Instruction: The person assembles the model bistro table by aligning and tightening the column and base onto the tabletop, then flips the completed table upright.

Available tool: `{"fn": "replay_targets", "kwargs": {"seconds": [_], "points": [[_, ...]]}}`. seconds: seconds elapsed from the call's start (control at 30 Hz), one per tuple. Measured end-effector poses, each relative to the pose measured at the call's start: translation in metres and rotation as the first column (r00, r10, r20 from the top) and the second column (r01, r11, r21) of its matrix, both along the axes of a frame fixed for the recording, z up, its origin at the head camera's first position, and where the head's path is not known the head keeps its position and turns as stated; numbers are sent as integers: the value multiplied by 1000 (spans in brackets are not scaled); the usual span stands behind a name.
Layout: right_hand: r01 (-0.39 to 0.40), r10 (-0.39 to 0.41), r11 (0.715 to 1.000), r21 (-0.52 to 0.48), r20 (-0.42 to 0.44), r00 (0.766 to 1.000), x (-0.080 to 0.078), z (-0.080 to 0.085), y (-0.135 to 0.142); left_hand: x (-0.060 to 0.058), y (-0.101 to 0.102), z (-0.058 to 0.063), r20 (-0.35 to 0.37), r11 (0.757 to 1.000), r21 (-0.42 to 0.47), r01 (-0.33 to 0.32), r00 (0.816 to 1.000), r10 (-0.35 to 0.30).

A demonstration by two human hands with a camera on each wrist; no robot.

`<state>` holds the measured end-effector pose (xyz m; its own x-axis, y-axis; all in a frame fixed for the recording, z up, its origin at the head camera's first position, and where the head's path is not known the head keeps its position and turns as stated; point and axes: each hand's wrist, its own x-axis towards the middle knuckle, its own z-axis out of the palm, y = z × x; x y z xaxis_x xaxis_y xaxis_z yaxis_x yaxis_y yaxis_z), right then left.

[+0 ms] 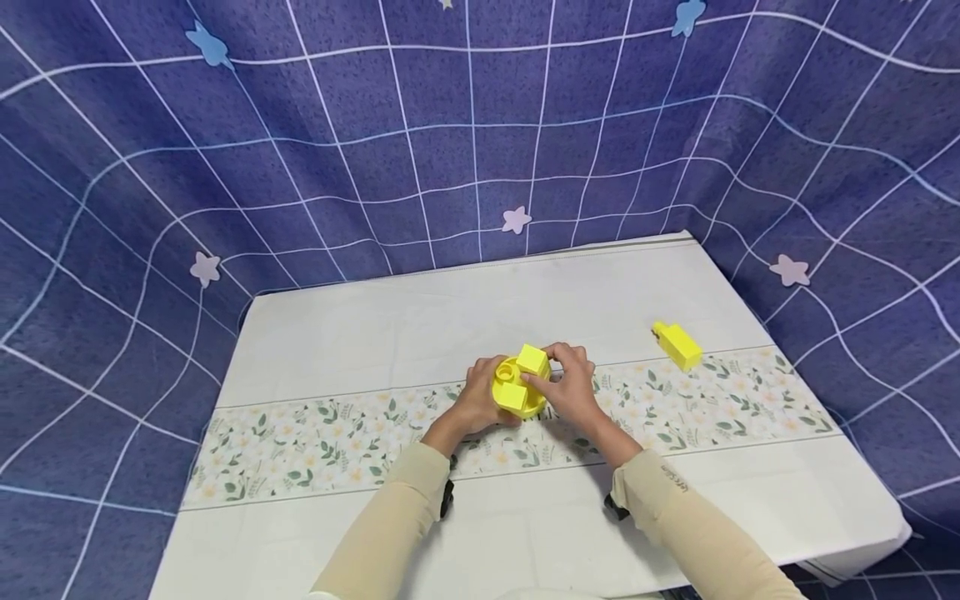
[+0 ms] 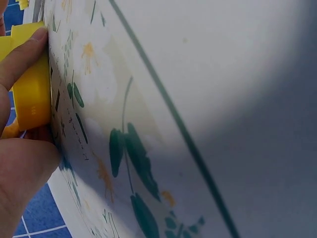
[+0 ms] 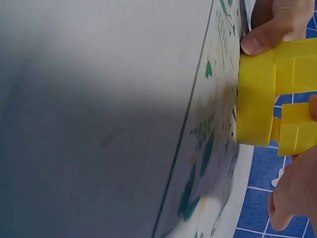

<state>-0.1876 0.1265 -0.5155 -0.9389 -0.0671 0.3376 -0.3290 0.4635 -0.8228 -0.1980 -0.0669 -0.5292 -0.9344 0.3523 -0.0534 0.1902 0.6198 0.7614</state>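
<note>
A round yellow base (image 1: 534, 407) stands on the cloth near the middle of the table. My left hand (image 1: 476, 402) grips its side, with fingers and thumb around the rim; the base's wall (image 2: 33, 87) shows between them in the left wrist view. On top are a ring-shaped socket (image 1: 505, 372) and a yellow block (image 1: 512, 397) at the near side. My right hand (image 1: 573, 388) pinches a second yellow block (image 1: 533, 358) over the base's far right part. In the right wrist view a short narrow neck shows between this block (image 3: 296, 130) and the base.
Another yellow block (image 1: 681, 347) with a narrow end lies to the right on the table. A white cloth (image 1: 360, 333) with a flowered band covers the table. Blue gridded curtains (image 1: 450, 150) with stars hang behind and at both sides.
</note>
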Motion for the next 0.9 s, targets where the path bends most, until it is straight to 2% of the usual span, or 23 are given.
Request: {"fn": "replay_targets", "kwargs": {"seconds": [0.17,0.3,0.43,0.57,0.77,0.9], "points": [[24,-24,1000,-5,8,1000,-1,-3,-1,0,0,0,-19,1000,1,11,1000,-11],[-67,67,998,-2,77,995,-2,-2,2,0,-1,0,-20,1000,10,19,1000,-19],[-169,172,985,-34,215,961,-4,3,7,-1,-1,0,-13,1000,12,20,1000,-20],[-198,226,973,-120,313,922,-9,9,12,-2,-1,-2,-14,1000,7,18,1000,-18],[-206,259,961,-183,344,903,-14,18,12,-3,0,-3,-11,1000,6,18,1000,-18],[-232,300,948,-217,372,878,-19,22,12,-3,0,-3,-13,1000,14,22,1000,-22]]}}
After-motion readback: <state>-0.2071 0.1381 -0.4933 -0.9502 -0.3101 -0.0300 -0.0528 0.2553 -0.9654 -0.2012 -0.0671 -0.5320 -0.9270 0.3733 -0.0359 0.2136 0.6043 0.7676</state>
